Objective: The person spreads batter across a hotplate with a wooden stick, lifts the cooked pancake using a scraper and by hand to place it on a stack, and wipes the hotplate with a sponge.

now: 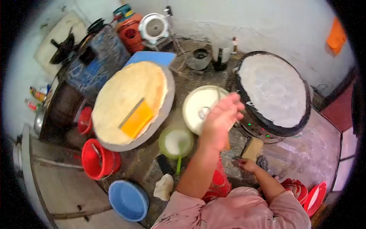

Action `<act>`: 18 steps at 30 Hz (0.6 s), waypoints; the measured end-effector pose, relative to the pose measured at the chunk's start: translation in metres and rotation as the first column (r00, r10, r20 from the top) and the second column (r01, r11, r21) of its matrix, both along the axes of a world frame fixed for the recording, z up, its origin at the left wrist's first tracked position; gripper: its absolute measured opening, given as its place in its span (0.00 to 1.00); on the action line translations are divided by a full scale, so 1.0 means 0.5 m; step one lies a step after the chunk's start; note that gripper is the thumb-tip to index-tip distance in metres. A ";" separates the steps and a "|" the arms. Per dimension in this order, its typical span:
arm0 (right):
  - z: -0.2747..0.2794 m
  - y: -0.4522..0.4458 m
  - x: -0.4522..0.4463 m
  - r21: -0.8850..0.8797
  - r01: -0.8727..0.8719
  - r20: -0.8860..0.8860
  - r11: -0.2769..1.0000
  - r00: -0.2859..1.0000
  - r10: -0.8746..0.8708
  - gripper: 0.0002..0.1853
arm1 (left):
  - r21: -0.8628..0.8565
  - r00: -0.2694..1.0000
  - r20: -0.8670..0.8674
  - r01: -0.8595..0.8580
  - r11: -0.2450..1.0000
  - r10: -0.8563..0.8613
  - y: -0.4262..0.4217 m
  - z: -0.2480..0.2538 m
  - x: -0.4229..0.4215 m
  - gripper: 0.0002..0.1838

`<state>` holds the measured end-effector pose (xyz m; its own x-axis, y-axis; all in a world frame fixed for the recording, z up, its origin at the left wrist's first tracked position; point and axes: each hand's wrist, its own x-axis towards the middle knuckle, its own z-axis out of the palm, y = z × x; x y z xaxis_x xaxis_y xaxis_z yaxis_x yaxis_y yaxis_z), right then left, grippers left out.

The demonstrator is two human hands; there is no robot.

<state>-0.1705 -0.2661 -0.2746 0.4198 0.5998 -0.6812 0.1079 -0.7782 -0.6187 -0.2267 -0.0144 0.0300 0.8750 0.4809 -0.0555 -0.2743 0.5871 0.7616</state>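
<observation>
My left hand [222,114] is over the right side of a pot of white batter [193,100], fingers stretched to the right and slightly blurred. A ladle [204,112] sits in that batter. Something orange [228,144] shows just below the hand; what it is I cannot tell. My right hand [248,165] is low and curled, near a tan block [252,149] and a dark scouring pad [262,162]; whatever its fingers hold is hidden. Pale batter covers the round griddle [239,82] at right. An orange scraper [138,119] lies on the cooked crepes [126,87] at left.
A green bowl [162,147] with white contents and a green handle stands before the pot. Beyond are a bottle [221,57], a blower [154,28] and a red gas cylinder [130,32]. A red bucket [92,170] and a blue basin [118,206] stand front left.
</observation>
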 end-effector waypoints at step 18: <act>-0.071 -0.092 -0.041 0.085 0.021 0.118 0.996 0.993 -0.031 0.23 | 0.462 0.286 -0.451 0.885 -0.053 0.845 0.480 -0.207 -0.404 0.44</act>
<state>-0.1912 -0.3122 -0.3102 0.5109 0.6402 -0.5737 0.1653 -0.7280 -0.6653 -0.4289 0.2257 -0.0737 0.6557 0.7437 -0.1300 0.7206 -0.6679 -0.1863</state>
